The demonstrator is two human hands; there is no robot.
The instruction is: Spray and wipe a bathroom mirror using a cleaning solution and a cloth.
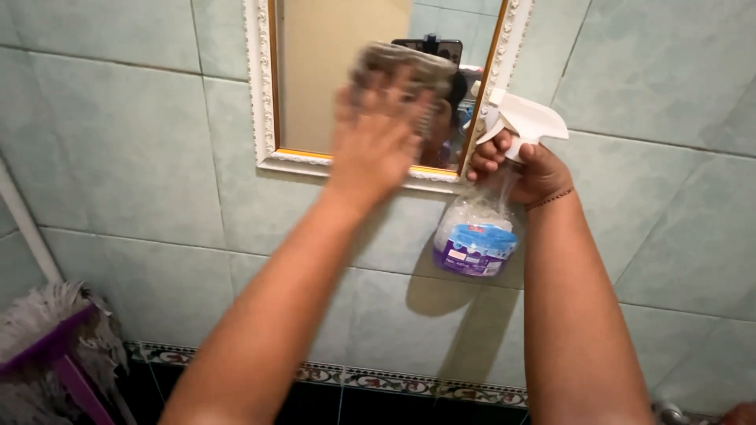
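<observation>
My left hand (376, 134) presses a grey cloth (402, 67) flat against a wall mirror (346, 71) with a white ornate frame (260, 86); hand and cloth are motion-blurred. My right hand (524, 165) grips the neck of a clear spray bottle (476, 232) with a white trigger head (524, 118) and a purple and blue label. The bottle hangs just right of the mirror's lower right corner, nozzle pointing right. The mirror reflects a dark device on the head.
Pale green wall tiles (118, 142) surround the mirror. A patterned border strip (370, 382) runs along the bottom of the wall. A mop with a purple head and grey strands (47, 338) leans at lower left beside a white pipe (24, 220).
</observation>
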